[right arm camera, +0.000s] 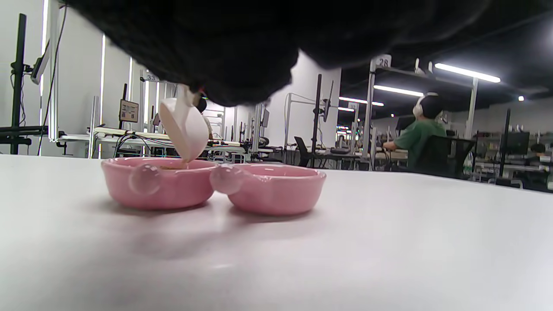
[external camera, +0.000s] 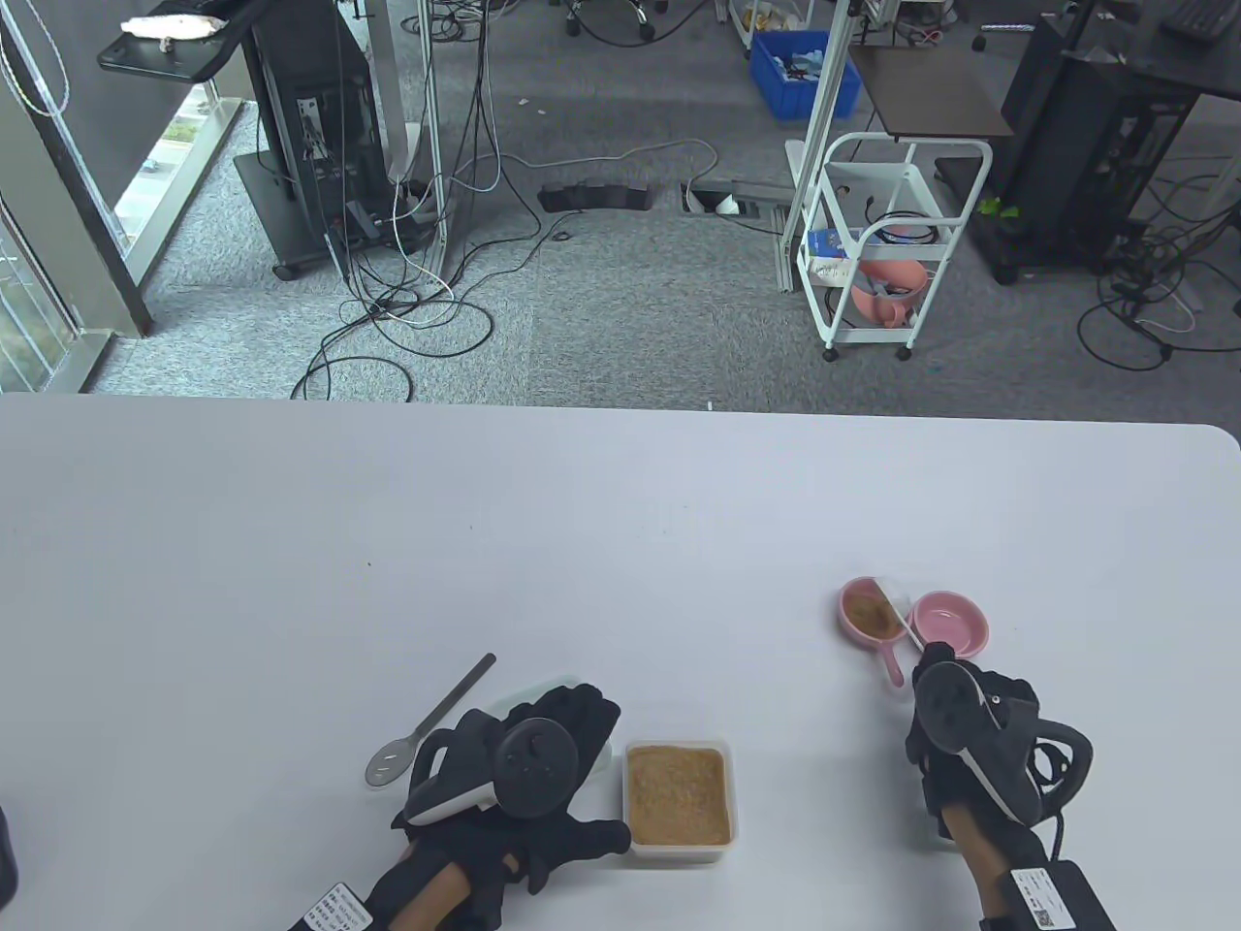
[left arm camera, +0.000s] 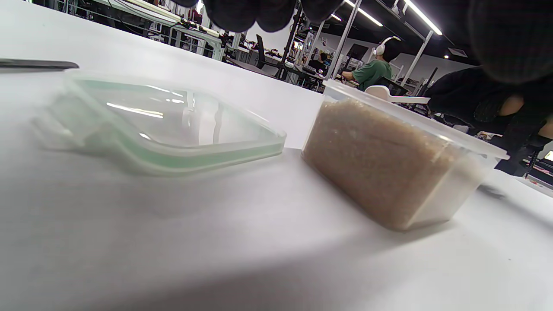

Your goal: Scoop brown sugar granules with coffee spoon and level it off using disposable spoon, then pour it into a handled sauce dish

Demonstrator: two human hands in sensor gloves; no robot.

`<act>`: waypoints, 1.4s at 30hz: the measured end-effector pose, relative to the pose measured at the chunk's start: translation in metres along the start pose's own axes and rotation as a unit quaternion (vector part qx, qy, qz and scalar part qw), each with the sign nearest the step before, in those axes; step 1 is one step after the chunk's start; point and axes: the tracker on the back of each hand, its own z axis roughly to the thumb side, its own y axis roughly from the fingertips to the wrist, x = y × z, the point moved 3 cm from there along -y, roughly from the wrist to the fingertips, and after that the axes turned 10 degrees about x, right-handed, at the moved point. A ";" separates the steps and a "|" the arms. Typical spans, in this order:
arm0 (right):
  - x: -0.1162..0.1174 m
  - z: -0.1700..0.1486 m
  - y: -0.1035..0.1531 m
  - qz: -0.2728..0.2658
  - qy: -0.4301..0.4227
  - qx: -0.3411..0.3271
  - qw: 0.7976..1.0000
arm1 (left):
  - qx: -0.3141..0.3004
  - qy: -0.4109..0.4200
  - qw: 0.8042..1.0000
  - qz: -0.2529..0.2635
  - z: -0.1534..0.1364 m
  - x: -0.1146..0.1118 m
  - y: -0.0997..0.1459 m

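**White spoon tipped into the left pink dish**

Table view: the right hand (external camera: pixel 970 737) in its black glove sits just below two pink ceramic sauce dishes with handles. The left dish (external camera: pixel 870 616) holds brown sugar; the right dish (external camera: pixel 953 624) looks bare inside and lies just beside it. A thin white disposable plastic spoon (external camera: pixel 897 606) runs from that hand up and leftward across the left dish's rim. How the fingers close on it is hidden under the tracker. The left hand (external camera: pixel 524 776) rests on the white table (external camera: pixel 620 504), fingers stretched over a clear lid, thumb lying toward the clear rectangular tub of brown sugar granules (external camera: pixel 678 797), well to the left of the dishes. A metal coffee spoon (external camera: pixel 427 722) lies left of that hand, bowl toward the person, handle pointing up and right, untouched.

Left wrist view: the clear green-edged lid (left arm camera: pixel 164 125) lies flat just left of the tub, which is filled nearly to the rim. The fingertips (left arm camera: pixel 255 13) hang above, holding nothing.

Right wrist view: the two dishes touch, handles toward the camera. The spoon's bowl points steeply down, its tip inside the left dish. The grip on its handle is hidden behind the glove, so I cannot tell.
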 end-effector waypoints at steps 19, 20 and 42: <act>0.002 -0.037 -0.009 0.087 -0.195 0.086 0.973 | 0.002 0.000 1.000 -0.005 0.001 -0.002 -0.002; -0.001 -0.039 -0.009 0.092 -0.212 0.085 0.969 | 0.000 0.003 1.000 -0.007 0.002 -0.002 -0.002; -0.066 0.051 0.056 0.213 -0.318 -0.261 0.886 | -0.002 -0.004 1.000 -0.027 0.014 -0.018 -0.015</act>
